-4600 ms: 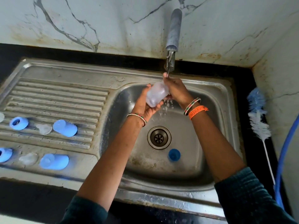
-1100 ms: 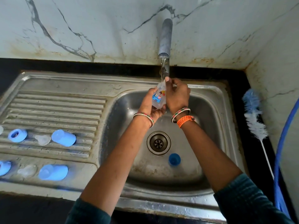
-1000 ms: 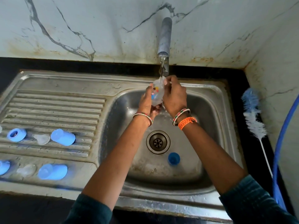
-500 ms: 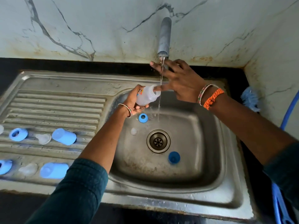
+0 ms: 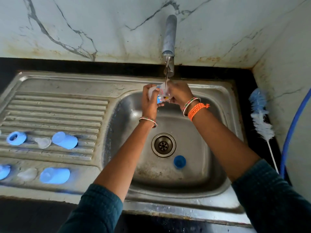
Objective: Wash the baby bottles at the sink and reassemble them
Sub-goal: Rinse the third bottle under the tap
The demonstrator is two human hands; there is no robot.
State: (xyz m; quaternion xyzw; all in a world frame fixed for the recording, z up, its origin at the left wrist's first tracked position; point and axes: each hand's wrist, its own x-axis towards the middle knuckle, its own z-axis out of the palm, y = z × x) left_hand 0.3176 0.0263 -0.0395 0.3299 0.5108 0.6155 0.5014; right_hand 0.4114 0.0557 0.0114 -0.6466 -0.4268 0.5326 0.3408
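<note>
Clear baby bottle (cartoon print facing up) under the tap stream above the sink basin, clasped by left hand and right hand, fingers curled around it. Blue cap beside the drain. Blue caps, rings and clear teats on the drainboard; bottle brush on the dark worktop.
</note>
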